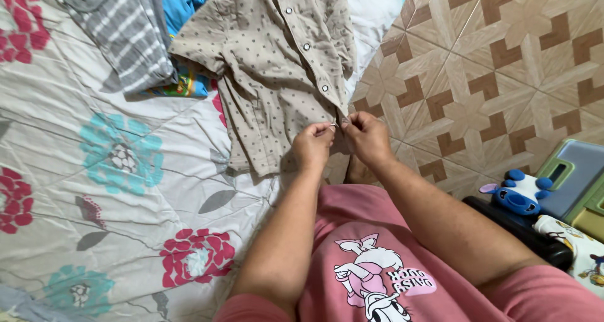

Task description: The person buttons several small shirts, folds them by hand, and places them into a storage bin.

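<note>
A beige dotted shirt [277, 58] with a row of snap buttons lies spread on the bed, its bottom hem near the bed's edge. My left hand [313, 144] pinches the shirt's front placket at the lowest snap. My right hand [367, 136] grips the same edge right beside it, thumbs nearly touching. Both forearms reach out from a pink printed top [371, 265].
A floral bedsheet [113, 190] covers the bed. A grey striped garment [123, 33] and blue cloth [182, 1] lie at the top left. Patterned floor tiles [503, 64] are on the right, with a blue plush toy [519, 193] and a green-grey case [576, 171].
</note>
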